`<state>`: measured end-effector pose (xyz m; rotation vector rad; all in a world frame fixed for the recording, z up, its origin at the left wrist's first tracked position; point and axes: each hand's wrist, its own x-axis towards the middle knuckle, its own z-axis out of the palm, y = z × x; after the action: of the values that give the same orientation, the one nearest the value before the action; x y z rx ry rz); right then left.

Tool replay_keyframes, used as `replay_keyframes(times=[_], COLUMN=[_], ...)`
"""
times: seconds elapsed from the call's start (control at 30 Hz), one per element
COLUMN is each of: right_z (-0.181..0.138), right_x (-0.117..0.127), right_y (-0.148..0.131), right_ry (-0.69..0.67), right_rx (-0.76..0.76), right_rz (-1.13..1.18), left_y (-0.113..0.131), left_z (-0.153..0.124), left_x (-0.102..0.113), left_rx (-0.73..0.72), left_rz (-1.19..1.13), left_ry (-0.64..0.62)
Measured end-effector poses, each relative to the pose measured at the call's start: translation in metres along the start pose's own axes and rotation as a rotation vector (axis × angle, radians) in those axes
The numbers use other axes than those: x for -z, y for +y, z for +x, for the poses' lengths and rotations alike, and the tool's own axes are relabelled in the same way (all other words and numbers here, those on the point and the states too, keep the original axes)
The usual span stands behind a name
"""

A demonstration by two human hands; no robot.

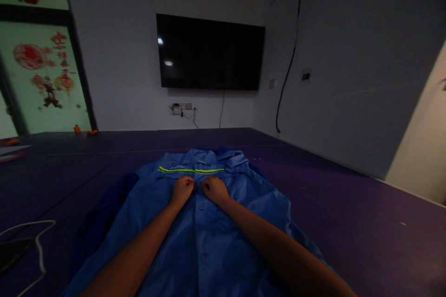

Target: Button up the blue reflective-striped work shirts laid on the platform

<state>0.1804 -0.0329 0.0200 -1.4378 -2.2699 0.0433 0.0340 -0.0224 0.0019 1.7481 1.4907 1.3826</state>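
A blue work shirt (174, 246) with a collar and a yellow-green stripe across the chest lies spread out, front up, on the purple floor. My left hand (183, 190) and my right hand (214, 189) meet over its front placket, just below the stripe. Both hands are closed, fingers curled and pinching at the placket edges from either side. A small gap shows between them. Whatever button sits in the fingertips is hidden. Further down, the placket (204, 241) shows buttons or buttonholes. The darker blue sleeve bunches at the left side.
A white cable (41, 250) and a dark flat object (16, 253) lie at the lower left. Small orange items (77, 129) rest by the glass door (42, 74). A black television (211, 53) hangs on the far wall; a black cable (291, 62) hangs along the right wall.
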Motion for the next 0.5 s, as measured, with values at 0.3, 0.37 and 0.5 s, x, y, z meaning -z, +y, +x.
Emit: replay_keyframes(times=[0.3,0.37,0.5], right_z=[-0.0001,-0.0002,-0.0008], right_x=[0.0011,0.0013,0.0011], right_y=[-0.0023,-0.0022,-0.0018], right_ry=[-0.013,-0.016,-0.015], right_rx=[0.036,0.032,0.037], right_rz=[-0.074,-0.081,-0.081], left_y=[0.0008,0.0008,0.0003], left_z=[-0.0011,-0.0009,-0.0009], left_x=[-0.0006,-0.0007,-0.0007], left_rx=[-0.018,-0.018,-0.028], left_rz=[-0.009,-0.008,-0.01], left_ry=[0.005,0.006,0.002])
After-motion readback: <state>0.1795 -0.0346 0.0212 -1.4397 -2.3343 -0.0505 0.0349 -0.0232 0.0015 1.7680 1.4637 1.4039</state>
